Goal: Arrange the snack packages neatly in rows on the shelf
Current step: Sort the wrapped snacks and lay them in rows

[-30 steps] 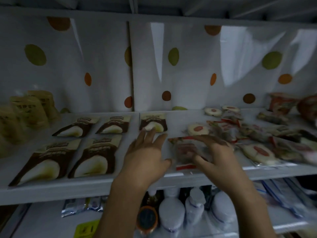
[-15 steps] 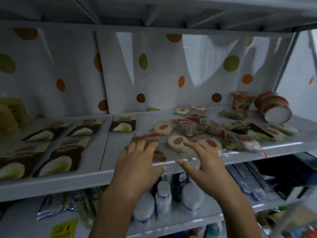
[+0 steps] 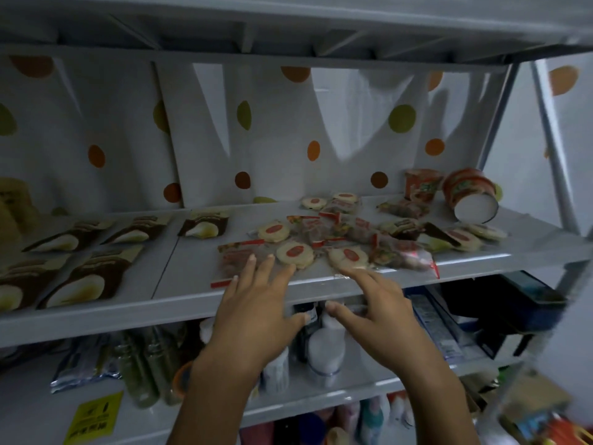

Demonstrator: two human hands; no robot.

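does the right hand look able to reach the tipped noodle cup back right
Probably yes: the right hand is open; only flat snack packets lie between it and the tipped noodle cup.

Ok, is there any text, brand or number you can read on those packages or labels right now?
No text is legible.
Brown packages: print along the top edge, blurred.
Yellow label on the lower shelf: dark print, too small to read.
Tipped red cup: printed wrap, blurred.
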